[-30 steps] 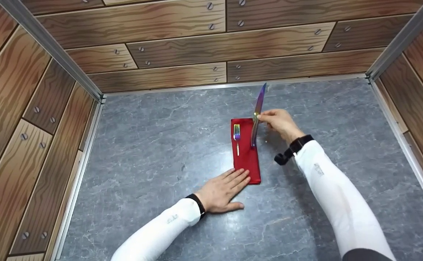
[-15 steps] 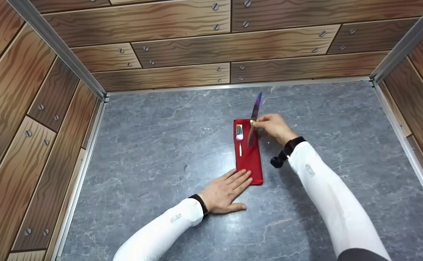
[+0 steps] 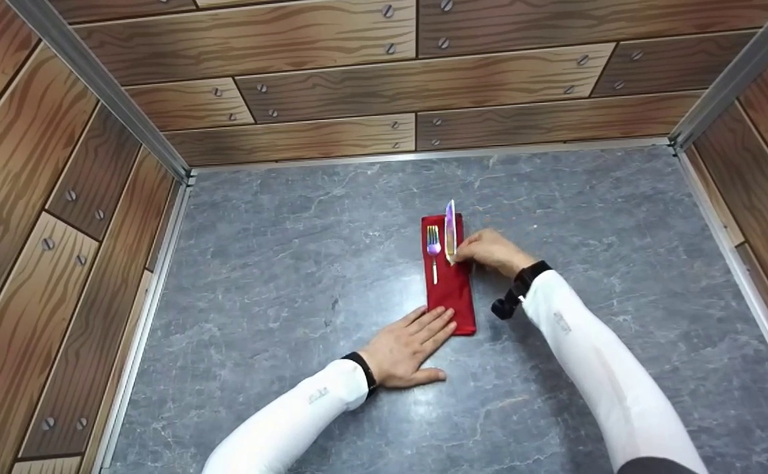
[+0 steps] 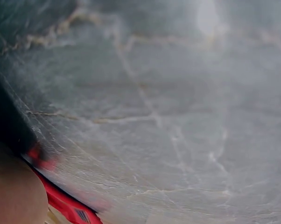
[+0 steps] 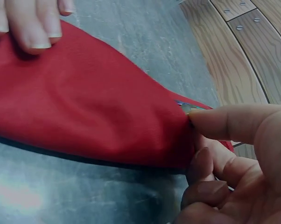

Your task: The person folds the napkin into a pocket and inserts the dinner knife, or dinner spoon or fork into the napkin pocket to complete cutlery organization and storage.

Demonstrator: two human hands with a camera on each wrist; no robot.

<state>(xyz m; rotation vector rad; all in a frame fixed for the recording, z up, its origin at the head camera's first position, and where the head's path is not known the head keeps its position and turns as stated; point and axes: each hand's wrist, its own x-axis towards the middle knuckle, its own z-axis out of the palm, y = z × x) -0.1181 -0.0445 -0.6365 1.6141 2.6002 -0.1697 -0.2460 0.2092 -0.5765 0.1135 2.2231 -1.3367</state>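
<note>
A long folded red napkin [image 3: 450, 293] lies on the grey marbled surface. On its left side rests a shiny rainbow-coloured fork [image 3: 433, 249], tines pointing away. My right hand [image 3: 489, 251] pinches a rainbow-metal knife [image 3: 450, 227] low down, at the napkin's right edge. The blade points away past the napkin's far end; the handle is out of sight, apparently under the cloth. In the right wrist view, thumb and fingers meet at the raised edge of the red cloth. My left hand [image 3: 405, 347] lies flat, fingertips pressing the napkin's near end.
Wood-patterned walls [image 3: 331, 79] stand at the back and on both sides of the grey surface [image 3: 278, 276]. Black bands circle both wrists; the right one [image 3: 521, 288] has a camera hanging close to the surface.
My right hand has brought the knife left and toward me, over the napkin. The handle, visible earlier, has gone out of sight. The left hand and fork have stayed put.
</note>
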